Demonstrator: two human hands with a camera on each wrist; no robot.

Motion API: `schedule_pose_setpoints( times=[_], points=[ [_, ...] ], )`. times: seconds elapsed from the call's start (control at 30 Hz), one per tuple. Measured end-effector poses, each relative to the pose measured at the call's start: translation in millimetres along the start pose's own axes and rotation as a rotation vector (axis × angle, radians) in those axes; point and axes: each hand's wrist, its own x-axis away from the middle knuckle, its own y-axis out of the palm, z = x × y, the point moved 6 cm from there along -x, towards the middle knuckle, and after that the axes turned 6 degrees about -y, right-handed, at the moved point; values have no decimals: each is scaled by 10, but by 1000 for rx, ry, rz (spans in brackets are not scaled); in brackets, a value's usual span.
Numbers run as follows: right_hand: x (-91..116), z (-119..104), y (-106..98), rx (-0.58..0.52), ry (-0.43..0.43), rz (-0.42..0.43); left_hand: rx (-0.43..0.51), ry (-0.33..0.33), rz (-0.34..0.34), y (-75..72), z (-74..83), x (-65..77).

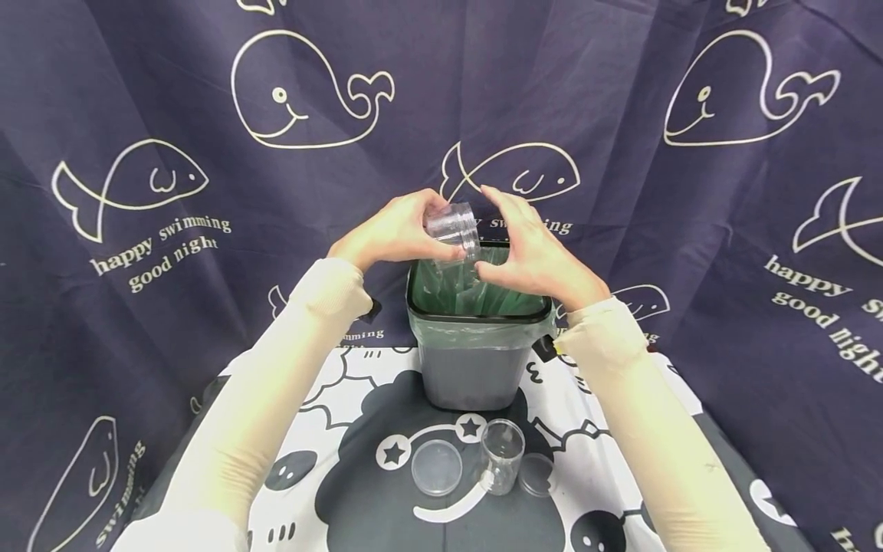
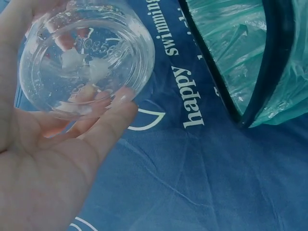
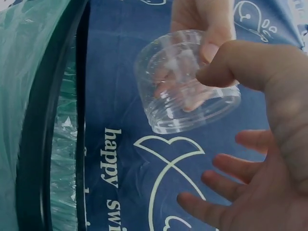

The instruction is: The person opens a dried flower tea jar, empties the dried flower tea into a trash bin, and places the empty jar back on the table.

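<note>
My left hand (image 1: pixel 400 231) grips a clear plastic jar (image 1: pixel 451 228), thumb and fingers round its sides. The jar is tipped on its side, its open mouth facing right. Two small whitish patches show through it in the left wrist view; whether they lie inside or outside, I cannot tell. My right hand (image 1: pixel 530 249) is spread beside the mouth, fingers apart and holding nothing. In the head view both hands overlap the back of a grey bin (image 1: pixel 472 376) lined with a green translucent bag (image 1: pixel 507 300).
A second clear jar (image 1: pixel 502 452) stands on the patterned cloth (image 1: pixel 386 521) in front of the bin. On its left lies a clear round lid (image 1: pixel 437 468), on its right another lid (image 1: pixel 535 475). A dark blue printed curtain (image 1: pixel 483 69) hangs behind and at both sides.
</note>
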Motion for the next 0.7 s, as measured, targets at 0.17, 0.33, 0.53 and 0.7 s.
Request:
schedule_pose_setpoints(
  times=[0.17, 0.33, 0.53, 0.7],
  points=[
    [114, 39, -39, -8, 75, 42, 70, -64, 20, -1, -72, 53],
    [267, 13, -36, -48, 129, 92, 162, -99, 37, -5, -134, 120],
    [424, -83, 18, -76, 111, 103, 215, -97, 88, -58, -145, 232],
    [540, -203, 59, -89, 77, 115, 261, -72, 122, -118, -117, 351]
  ],
)
